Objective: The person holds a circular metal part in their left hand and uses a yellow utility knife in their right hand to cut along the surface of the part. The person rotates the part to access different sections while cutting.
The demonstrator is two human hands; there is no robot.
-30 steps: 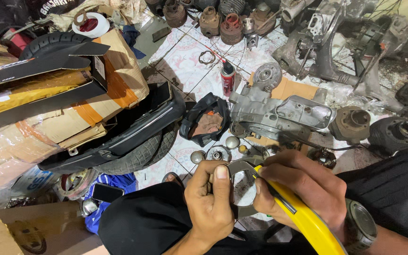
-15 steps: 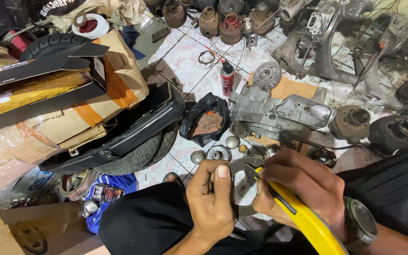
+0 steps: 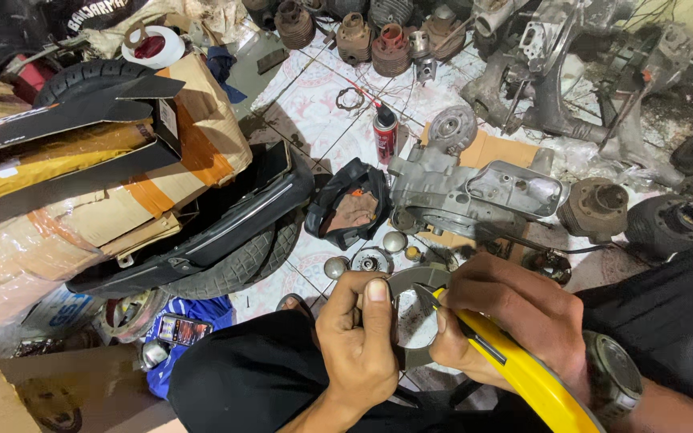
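My left hand (image 3: pixel 362 341) grips a flat grey ring-shaped part (image 3: pixel 407 281) by its left edge, thumb laid along it. My right hand (image 3: pixel 515 321) holds a yellow-handled cutter (image 3: pixel 515 370) with its blade tip set against the ring's inner edge near the top. Both hands work over my lap, just above my dark trousers. A watch (image 3: pixel 613 375) is on my right wrist.
A grey engine casing (image 3: pixel 475 192) lies on cardboard just beyond my hands, with small round metal parts (image 3: pixel 374 258) in front of it. A red spray can (image 3: pixel 385 132) stands on the tiled floor. Tyres (image 3: pixel 234 256), a wrapped box (image 3: pixel 82 200) and cylinders (image 3: pixel 378 36) crowd the left and back.
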